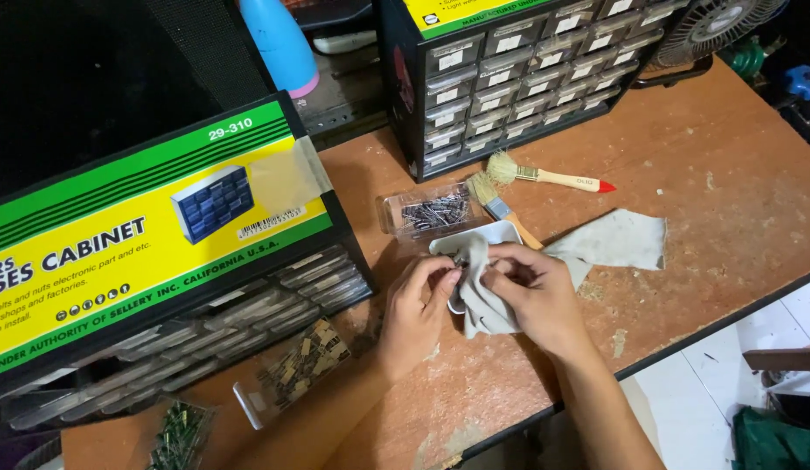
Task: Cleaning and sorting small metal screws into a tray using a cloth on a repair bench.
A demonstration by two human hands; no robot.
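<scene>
We see the left hand (418, 305) and the right hand (531, 292) both closed with pinching fingers on a grey cloth (483, 300), over a small white tray (500, 233) on the desk (727, 200). The cloth looks soft, light and limp, so we would take it by a bunched fold. Something small may sit between the fingertips, but the cloth hides it. The contents of the clear box (426, 211) behind are hard to make out.

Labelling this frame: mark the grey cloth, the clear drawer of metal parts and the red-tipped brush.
grey cloth (615, 241), head view, on its flat spread part.
clear drawer of metal parts (426, 211), head view, on its middle.
red-tipped brush (565, 179), head view, on its wooden handle.
</scene>
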